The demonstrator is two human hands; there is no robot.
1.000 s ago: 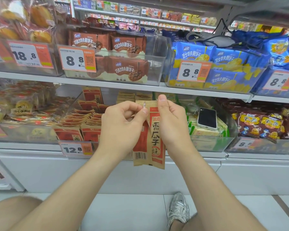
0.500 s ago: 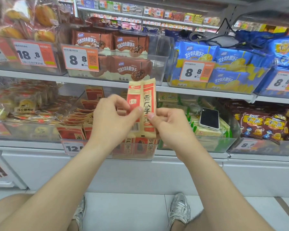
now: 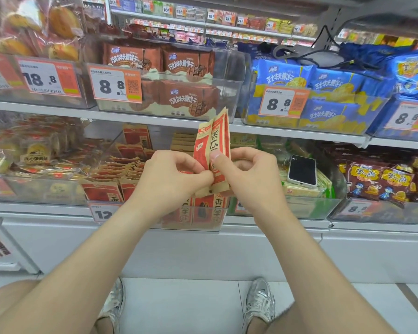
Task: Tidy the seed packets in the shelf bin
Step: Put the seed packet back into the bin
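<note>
1. Two risks here. Left of the left hand (image 3: pixel 171 174), the binned packets (image 3: pixel 121 169) lie slumped and overlapping in the shelf bin (image 3: pixel 198 228). Pushing more in on top would likely crease or jam them.
2. The left hand pinches the low end of the held packets (image 3: pixel 217 138), fingers curled.
3. The held packets look like two. They are flat, red and kraft-tan with black characters, upright with a slight right tilt and tops fanned apart. They sit between both hands, above the bin front.
4. The right hand (image 3: pixel 249 174) pinches the same low end, thumb on the front face. With the grip only low down, one packet could slip to the floor (image 3: pixel 184 304).
5. Right of the right hand, a phone (image 3: pixel 302 170) lies on packs in the next bin (image 3: pixel 299 210). A wide swing could knock it.
</note>
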